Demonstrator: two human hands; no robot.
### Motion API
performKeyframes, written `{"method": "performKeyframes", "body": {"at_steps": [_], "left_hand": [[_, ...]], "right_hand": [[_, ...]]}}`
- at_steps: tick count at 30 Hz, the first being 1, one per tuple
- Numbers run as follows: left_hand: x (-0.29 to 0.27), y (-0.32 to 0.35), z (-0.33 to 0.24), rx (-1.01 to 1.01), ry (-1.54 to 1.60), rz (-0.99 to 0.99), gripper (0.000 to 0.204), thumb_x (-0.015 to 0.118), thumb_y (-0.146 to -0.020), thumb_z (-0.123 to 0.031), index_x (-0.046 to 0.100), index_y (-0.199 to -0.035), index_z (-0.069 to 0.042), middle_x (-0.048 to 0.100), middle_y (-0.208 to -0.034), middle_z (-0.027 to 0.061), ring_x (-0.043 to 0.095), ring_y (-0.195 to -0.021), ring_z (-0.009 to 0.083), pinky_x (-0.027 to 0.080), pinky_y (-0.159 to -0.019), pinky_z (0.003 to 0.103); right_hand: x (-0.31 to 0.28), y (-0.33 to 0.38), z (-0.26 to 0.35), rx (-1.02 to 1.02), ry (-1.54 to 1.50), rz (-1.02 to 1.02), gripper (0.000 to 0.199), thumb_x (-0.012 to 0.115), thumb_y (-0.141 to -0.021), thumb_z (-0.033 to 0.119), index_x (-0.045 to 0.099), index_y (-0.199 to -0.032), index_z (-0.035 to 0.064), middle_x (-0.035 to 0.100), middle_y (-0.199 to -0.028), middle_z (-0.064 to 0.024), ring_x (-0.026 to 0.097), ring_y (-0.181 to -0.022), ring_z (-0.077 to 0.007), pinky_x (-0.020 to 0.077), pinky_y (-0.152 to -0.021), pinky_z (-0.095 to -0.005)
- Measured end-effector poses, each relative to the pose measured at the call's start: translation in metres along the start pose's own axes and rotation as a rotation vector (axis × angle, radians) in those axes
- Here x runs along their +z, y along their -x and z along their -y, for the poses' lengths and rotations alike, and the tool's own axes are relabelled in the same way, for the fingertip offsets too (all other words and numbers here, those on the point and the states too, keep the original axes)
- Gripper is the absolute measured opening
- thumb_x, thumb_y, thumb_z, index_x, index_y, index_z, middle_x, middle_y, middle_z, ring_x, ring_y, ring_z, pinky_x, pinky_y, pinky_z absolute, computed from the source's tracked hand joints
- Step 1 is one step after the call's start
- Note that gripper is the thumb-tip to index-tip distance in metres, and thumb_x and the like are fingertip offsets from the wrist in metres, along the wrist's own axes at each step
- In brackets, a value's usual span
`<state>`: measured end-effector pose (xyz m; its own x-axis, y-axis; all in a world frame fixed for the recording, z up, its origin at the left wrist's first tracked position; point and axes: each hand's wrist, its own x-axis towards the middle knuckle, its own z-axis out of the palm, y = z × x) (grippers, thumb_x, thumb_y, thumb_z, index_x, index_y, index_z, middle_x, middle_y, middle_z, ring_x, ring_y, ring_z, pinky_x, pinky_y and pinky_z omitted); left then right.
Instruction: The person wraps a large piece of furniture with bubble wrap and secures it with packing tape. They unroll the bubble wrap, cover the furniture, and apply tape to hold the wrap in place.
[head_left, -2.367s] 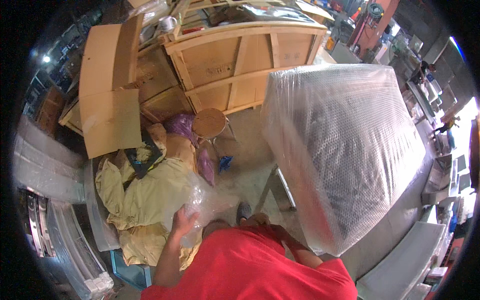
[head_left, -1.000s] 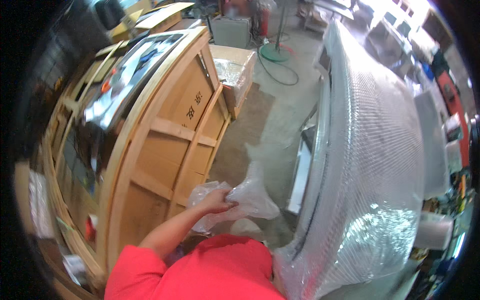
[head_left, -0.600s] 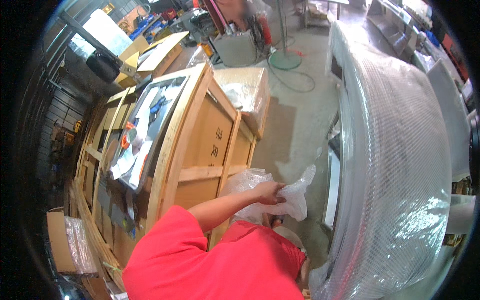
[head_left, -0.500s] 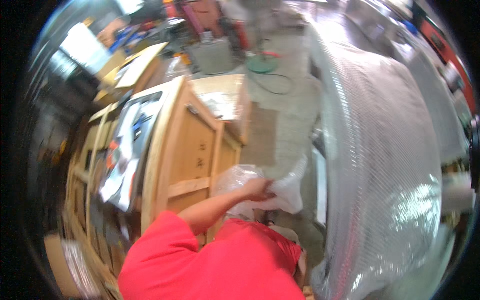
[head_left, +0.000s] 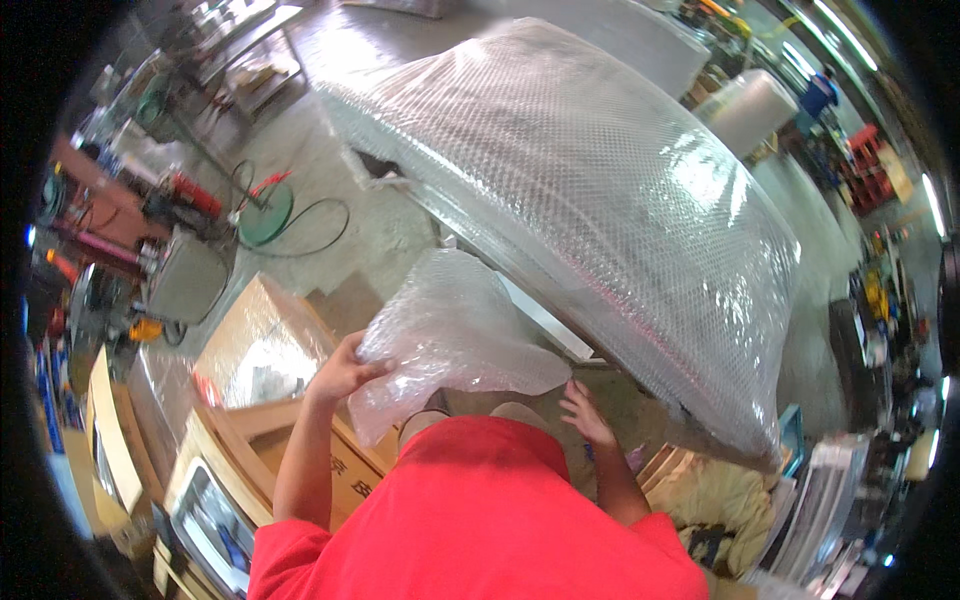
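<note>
The crumpled clear bubble-wrap sheet (head_left: 450,320) now spreads wider, near the bulky bubble-wrapped block's (head_left: 600,180) lower edge.
The left hand (head_left: 350,370) grips its left side, probably keeping it stretched; from here I can't tell whether the right hand (head_left: 588,412) pinches its right corner.

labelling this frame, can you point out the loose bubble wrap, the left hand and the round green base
Loose bubble wrap (head_left: 450,325): head view, middle of the sheet.
Left hand (head_left: 345,371): head view, middle of the hand.
Round green base (head_left: 268,222): head view, disc's upper face.
</note>
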<state>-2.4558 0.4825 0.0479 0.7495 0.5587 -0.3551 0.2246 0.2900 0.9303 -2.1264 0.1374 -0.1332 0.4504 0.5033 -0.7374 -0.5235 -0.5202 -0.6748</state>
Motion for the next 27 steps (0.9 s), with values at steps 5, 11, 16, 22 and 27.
{"method": "performKeyframes", "body": {"at_steps": [5,11,16,22,27], "left_hand": [[-0.061,-0.007,0.024,-0.081,0.006,0.08,0.052,0.087,-0.075,-0.01,0.065,-0.121,0.0,0.072,-0.108,0.0071,0.068,-0.099,0.0182,0.054,-0.091,0.035],[-0.073,-0.006,0.037,-0.077,-1.218,-0.045,0.115,0.094,-0.063,-0.036,0.03,-0.152,-0.001,0.045,-0.146,0.0257,0.046,-0.134,0.039,0.041,-0.111,0.045],[0.001,-0.024,-0.096,0.664,-0.945,0.097,0.112,0.091,-0.066,-0.032,0.029,-0.156,-0.006,0.035,-0.157,0.0203,0.033,-0.145,0.0404,0.03,-0.119,0.05],[0.062,-0.066,-0.2,0.792,-0.99,0.813,0.05,0.073,-0.077,-0.008,0.067,-0.127,-0.007,0.063,-0.135,0.0149,0.055,-0.13,0.0372,0.038,-0.113,0.05],[0.039,-0.075,-0.223,0.909,-0.908,0.183,0.017,0.064,-0.082,0.006,0.07,-0.096,-0.001,0.068,-0.09,0.0105,0.062,-0.083,0.0181,0.051,-0.078,0.031]], "right_hand": [[0.114,-0.012,0.034,-0.097,-0.757,0.279,0.071,0.059,-0.097,0.053,0.044,-0.146,0.0042,0.05,-0.147,-0.0166,0.048,-0.134,-0.0266,0.0392,-0.108,-0.0494],[0.147,0.045,0.129,-0.837,-0.065,-0.148,0.026,0.063,-0.1,0.026,0.065,-0.113,0.0035,0.071,-0.102,-0.0094,0.065,-0.096,-0.0134,0.0507,-0.081,-0.0303],[0.185,0.107,0.212,-0.817,0.421,0.348,0.02,0.063,-0.098,0.016,0.064,-0.109,-0.0013,0.071,-0.101,-0.0103,0.064,-0.094,-0.0122,0.0518,-0.079,-0.0333],[0.201,0.139,0.258,-1.194,0.652,0.364,0.033,0.078,-0.086,0.025,0.069,-0.102,-0.0025,0.072,-0.099,-0.0205,0.072,-0.095,-0.0224,0.0547,-0.079,-0.04],[0.165,0.122,0.213,-0.867,0.427,0.361,0.067,0.078,-0.088,0.033,0.052,-0.136,-0.0055,0.057,-0.137,-0.0208,0.056,-0.127,-0.028,0.0442,-0.106,-0.0392]]}}
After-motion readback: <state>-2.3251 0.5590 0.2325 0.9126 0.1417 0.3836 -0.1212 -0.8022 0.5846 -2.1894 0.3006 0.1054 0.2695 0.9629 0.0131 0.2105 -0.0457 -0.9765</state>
